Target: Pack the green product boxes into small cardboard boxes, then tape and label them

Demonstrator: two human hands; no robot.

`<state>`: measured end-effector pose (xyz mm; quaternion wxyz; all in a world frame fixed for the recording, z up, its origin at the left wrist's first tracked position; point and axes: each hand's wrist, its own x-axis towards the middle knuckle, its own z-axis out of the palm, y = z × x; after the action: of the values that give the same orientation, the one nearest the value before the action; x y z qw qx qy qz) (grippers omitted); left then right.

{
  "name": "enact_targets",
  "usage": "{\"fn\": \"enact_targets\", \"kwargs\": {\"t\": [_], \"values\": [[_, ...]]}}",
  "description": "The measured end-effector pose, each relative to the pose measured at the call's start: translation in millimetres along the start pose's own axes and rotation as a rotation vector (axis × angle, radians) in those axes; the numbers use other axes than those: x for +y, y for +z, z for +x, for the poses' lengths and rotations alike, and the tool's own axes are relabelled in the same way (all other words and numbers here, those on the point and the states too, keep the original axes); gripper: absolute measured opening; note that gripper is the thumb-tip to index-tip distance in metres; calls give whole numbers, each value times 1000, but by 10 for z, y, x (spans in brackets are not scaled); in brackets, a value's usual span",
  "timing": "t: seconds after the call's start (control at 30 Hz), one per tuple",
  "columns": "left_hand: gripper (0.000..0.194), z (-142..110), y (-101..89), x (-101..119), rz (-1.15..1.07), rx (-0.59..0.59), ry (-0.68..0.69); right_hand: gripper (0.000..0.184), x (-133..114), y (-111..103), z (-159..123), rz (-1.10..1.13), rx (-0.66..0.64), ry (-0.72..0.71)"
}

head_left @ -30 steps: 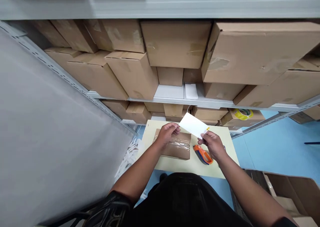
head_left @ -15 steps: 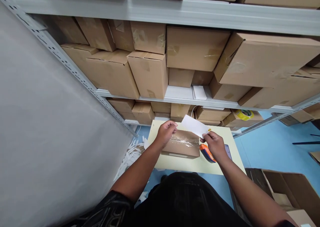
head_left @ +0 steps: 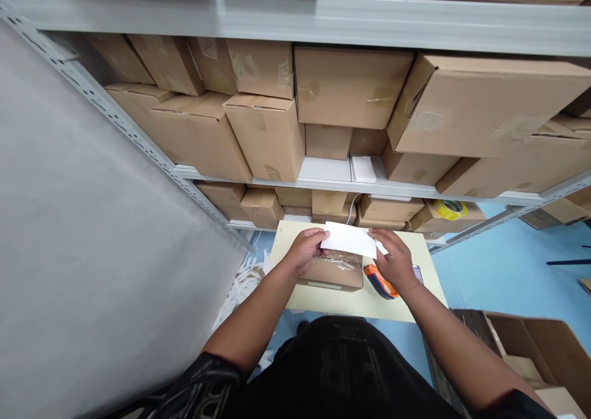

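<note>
A small cardboard box (head_left: pixel 332 272) sealed with clear tape lies on a pale yellow table (head_left: pixel 332 299). Both hands hold a white paper label (head_left: pixel 349 240) flat over the box's far edge. My left hand (head_left: pixel 305 250) pinches the label's left end. My right hand (head_left: pixel 394 260) holds its right end with the fingers curled. An orange and blue tape dispenser (head_left: pixel 379 282) lies just right of the box, under my right wrist. A dark phone (head_left: pixel 418 274) peeks out beside that hand.
Grey metal shelving (head_left: pixel 323 19) packed with cardboard boxes (head_left: pixel 351 87) rises behind the table. A yellow tape roll (head_left: pixel 447 209) sits on a low box at right. White paper strips (head_left: pixel 242 283) litter the blue floor at left. An open carton (head_left: pixel 521 351) stands at lower right.
The label was tilted up in my right hand alone; now it is lowered level over the box, and my left hand has taken hold of its left end.
</note>
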<state>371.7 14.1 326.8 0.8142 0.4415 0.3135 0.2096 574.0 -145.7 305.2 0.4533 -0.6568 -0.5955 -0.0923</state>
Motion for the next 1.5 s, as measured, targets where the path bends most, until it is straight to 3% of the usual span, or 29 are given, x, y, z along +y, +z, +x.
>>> {"fn": "enact_targets", "kwargs": {"t": [0.07, 0.17, 0.27, 0.33, 0.43, 0.57, 0.7, 0.87, 1.1, 1.5], "values": [[40, 7, 32, -5, 10, -4, -36, 23, -34, -44, 0, 84, -25, 48], [40, 41, 41, -46, 81, 3, -64, 12, -130, -128, 62, 267, -1, 296], [33, 78, 33, -90, 235, 73, 52, 18, -211, -207, 176, 468, 58, 613], [27, 79, 53, -77, 302, 96, 186, 23, -232, -235, 251, 578, 101, 747], [26, 30, 163, 35, 342, 48, 317, 26, -256, -235, 336, 713, 151, 827], [30, -73, 407, 250, 408, -113, 358, 31, -365, -210, 420, 889, 103, 937], [34, -123, 543, 341, 286, -194, 310, 34, -485, -220, 481, 985, -16, 981], [36, -150, 503, 318, 117, -187, 188, 36, -544, -259, 496, 1031, -109, 1002], [33, -184, 462, 319, 59, -230, 144, 33, -545, -244, 473, 1038, -139, 1025], [27, -122, 435, 292, 43, -205, 110, 34, -501, -209, 477, 1027, -157, 1049]]}}
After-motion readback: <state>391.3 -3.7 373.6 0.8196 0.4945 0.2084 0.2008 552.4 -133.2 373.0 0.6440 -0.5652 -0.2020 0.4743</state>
